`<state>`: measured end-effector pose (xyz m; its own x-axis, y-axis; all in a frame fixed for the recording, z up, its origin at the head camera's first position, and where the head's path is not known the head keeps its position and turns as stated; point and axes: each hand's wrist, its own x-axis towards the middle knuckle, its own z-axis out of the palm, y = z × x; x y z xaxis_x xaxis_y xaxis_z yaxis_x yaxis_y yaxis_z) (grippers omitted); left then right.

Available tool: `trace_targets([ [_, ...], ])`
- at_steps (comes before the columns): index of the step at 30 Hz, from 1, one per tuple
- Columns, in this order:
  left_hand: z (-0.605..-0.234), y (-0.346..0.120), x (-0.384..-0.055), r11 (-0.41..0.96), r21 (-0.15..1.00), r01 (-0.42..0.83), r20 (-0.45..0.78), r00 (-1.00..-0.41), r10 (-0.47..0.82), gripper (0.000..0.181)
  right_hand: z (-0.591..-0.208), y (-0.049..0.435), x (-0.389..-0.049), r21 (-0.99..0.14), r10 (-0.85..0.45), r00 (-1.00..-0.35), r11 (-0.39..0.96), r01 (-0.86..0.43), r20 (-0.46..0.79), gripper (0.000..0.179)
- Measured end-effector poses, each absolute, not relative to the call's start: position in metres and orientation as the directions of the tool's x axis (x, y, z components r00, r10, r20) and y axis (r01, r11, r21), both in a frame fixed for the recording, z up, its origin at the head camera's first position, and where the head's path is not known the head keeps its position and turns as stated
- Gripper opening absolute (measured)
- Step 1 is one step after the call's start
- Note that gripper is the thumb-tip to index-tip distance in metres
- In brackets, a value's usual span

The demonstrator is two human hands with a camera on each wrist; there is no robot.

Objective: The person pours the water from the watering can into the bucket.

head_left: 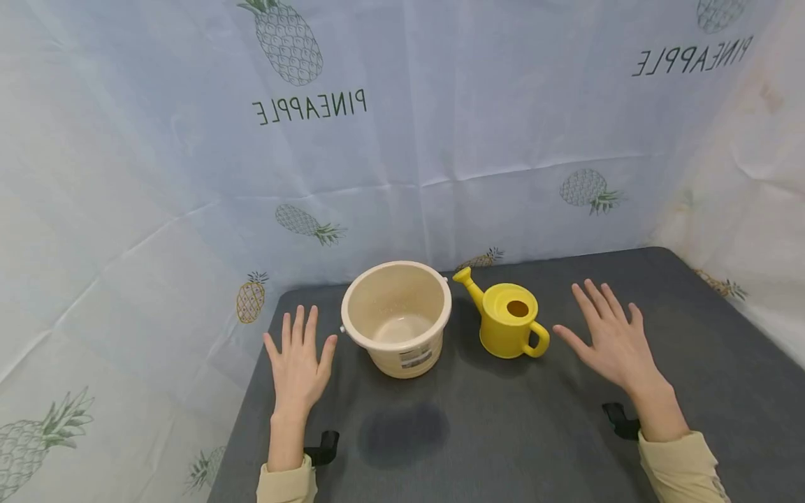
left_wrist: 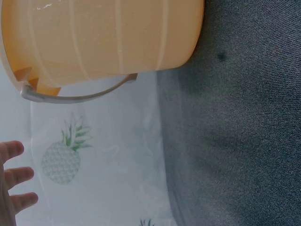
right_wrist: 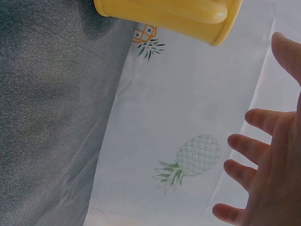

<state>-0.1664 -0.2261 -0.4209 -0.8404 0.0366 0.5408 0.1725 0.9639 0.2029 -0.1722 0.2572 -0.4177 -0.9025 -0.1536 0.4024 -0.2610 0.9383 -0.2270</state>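
Observation:
A cream plastic bucket (head_left: 396, 314) stands upright on the dark grey table. To its right is a yellow watering can (head_left: 508, 321), spout toward the bucket and handle toward my right hand. My left hand (head_left: 297, 367) is held out left of the bucket, fingers spread, touching nothing. Right of the watering can my right hand (head_left: 613, 344) is likewise spread and holds nothing. In the left wrist view the bucket (left_wrist: 108, 37) shows its side and its hanging grey handle (left_wrist: 80, 99). The right wrist view catches the lower part of the watering can (right_wrist: 164, 16).
Dark grey cloth covers the table (head_left: 503, 440). A dark, damp-looking patch (head_left: 404, 434) lies in front of the bucket. White curtain (head_left: 390, 154) with printed pineapples hangs behind and at both sides. A black wrist mount (head_left: 323, 448) sits by the left wrist, another (head_left: 621, 420) by the right.

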Motion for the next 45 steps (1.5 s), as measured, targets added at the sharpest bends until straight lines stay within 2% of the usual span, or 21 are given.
trace_targets([
  [19,-0.425,-0.225,-0.166,0.942,0.272,0.197,0.542,-0.84,0.019,0.061,-0.422,0.258,-0.172,-0.257,-0.166,-0.901,0.924,-0.284,0.4,0.08],
  [26,-0.42,-0.216,-0.168,0.874,0.403,0.272,0.591,-0.806,-0.022,0.047,-0.422,0.252,-0.171,-0.328,-0.162,-0.896,0.892,-0.313,0.415,0.071],
  [31,-0.413,-0.205,-0.173,0.776,0.521,0.356,0.629,-0.774,-0.067,0.038,-0.424,0.244,-0.171,-0.396,-0.148,-0.878,0.85,-0.349,0.456,0.062],
  [38,-0.405,-0.191,-0.181,0.595,0.702,0.391,0.57,-0.81,-0.139,0.037,-0.427,0.232,-0.173,-0.473,-0.112,-0.873,0.804,-0.36,0.474,0.054],
  [45,-0.408,-0.182,-0.188,0.543,0.769,0.338,0.5,-0.847,-0.182,0.039,-0.432,0.223,-0.175,-0.525,-0.098,-0.88,0.77,-0.363,0.465,0.052],
])
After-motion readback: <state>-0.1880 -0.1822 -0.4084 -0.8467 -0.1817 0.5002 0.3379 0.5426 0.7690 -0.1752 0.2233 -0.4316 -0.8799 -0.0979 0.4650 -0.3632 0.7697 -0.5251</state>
